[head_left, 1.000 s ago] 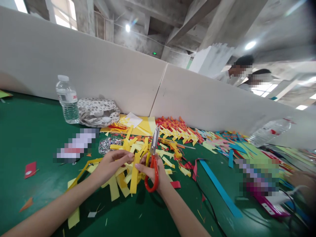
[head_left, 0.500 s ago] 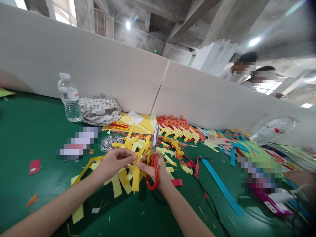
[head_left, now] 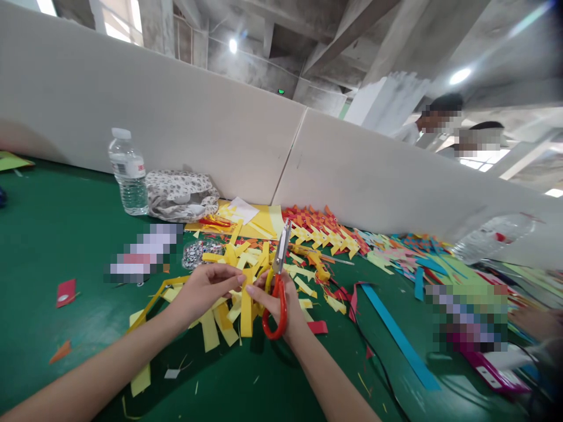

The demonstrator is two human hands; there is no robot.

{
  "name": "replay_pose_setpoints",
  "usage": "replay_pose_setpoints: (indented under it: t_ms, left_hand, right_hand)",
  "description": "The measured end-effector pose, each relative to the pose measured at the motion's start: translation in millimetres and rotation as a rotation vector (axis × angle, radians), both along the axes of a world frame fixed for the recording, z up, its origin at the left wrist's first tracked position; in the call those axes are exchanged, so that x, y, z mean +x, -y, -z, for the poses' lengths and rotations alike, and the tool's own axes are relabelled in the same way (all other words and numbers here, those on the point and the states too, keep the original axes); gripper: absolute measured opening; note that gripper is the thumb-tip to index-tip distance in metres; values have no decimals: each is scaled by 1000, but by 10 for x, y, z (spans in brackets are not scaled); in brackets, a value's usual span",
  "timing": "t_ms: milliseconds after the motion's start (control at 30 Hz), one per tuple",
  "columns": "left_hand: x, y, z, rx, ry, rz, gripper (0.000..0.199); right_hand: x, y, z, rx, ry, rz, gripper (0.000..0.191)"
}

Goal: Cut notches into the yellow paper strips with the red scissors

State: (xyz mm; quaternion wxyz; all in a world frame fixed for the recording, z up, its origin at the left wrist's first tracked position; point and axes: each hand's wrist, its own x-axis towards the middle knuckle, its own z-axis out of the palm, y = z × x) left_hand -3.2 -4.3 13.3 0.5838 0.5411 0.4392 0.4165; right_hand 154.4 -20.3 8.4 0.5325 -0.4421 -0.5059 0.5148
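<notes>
A yellow paper strip piece (head_left: 247, 313) hangs between my hands, above a heap of cut yellow strips. My left hand (head_left: 216, 287) pinches its upper left edge between thumb and fingertips. Across from it, my right hand (head_left: 281, 296) has its thumb on the strip's right edge and also keeps hold of a pair of scissors (head_left: 282, 249). The blades point up and away and look closed; the red handle loop hangs below the palm. Fingers of my right hand are partly hidden behind the scissors.
Behind the heap lie woven paper pieces (head_left: 325, 231), a yellow glue gun (head_left: 317, 262) with a black cord, and a bag of googly eyes (head_left: 200, 253). A water bottle (head_left: 128, 176) stands left by the partition (head_left: 211, 129). At right are a blue strip (head_left: 398, 334), a purple power strip (head_left: 492, 369) and another person's hand (head_left: 532, 322).
The view has shifted slightly, so most things sit a little further right. Both hands keep their hold on the strip, and the scissors stay in my right hand.
</notes>
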Motion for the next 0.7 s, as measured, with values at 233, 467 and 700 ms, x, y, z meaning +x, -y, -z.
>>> replay_pose_setpoints:
  t_ms: [233, 467, 700]
  left_hand:
    - [-27, -29, 37, 33, 87, -125, 22]
    - [-48, -43, 22, -38, 194, -215, 26]
    - [-89, -70, 11, -64, 244, -302, 30]
  right_hand:
    - [-16, 3, 66, -33, 29, -107, 44]
    - [-38, 14, -7, -37, 109, 14, 38]
    - [-32, -1, 27, -32, 66, -27, 38]
